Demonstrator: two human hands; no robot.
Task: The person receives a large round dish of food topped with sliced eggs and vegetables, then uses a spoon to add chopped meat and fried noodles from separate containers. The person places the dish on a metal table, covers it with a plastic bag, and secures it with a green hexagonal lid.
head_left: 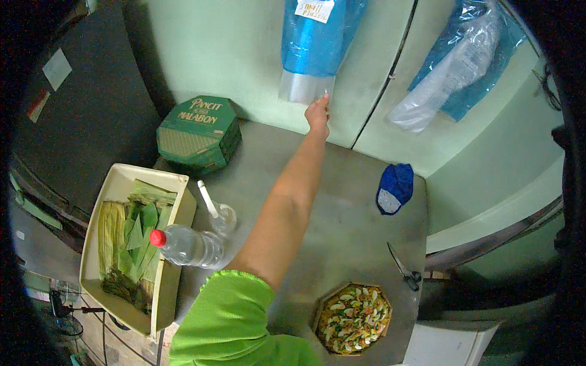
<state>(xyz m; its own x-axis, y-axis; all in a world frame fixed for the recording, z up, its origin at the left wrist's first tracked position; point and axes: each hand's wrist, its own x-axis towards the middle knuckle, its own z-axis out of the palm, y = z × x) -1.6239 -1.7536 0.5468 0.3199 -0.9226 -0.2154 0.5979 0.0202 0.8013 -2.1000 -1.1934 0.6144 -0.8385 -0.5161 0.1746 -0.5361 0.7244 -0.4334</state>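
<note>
My left hand (318, 114) reaches far forward to the wall, fingers pinched on the lower edge of a clear plastic bag (299, 87). The clear plastic sticks out from under a blue plastic sleeve (314, 52) hanging on the wall, with a white label near its top. A short green sleeve (223, 317) covers my upper arm. On the grey table to the lower right sits an octagonal tray of noodles (353, 318) topped with pale slices and green bits. My right hand is out of the picture.
At left, a cream bin (172, 293) holds banana leaves (137, 238). Beside it stand a red-capped bottle (192, 246), a spray bottle (223, 218) and a green octagonal box (201, 131). Blue cloth (395, 188) and scissors (404, 268) lie right; another plastic bundle (455, 67) hangs above.
</note>
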